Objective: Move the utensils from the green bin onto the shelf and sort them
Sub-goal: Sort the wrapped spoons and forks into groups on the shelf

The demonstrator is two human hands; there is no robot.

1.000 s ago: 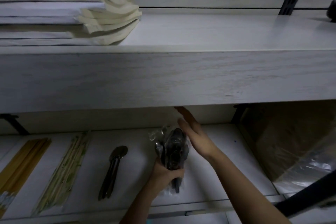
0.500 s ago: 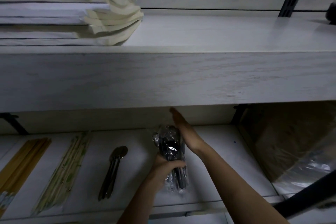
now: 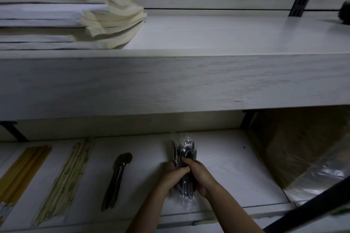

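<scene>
while left hand and right hand grip the wrapped utensils, spoons lie leftward, box rightward.

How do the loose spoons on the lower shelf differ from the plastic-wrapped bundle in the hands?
The loose spoons are bare; the wrapped bundle sits in crinkled clear plastic. The loose spoons lie untouched; the left hand and right hand both grip the wrapped bundle. The loose spoons slant rightward; the wrapped bundle points nearly straight back. Both are dark utensils on the lower shelf.
</scene>
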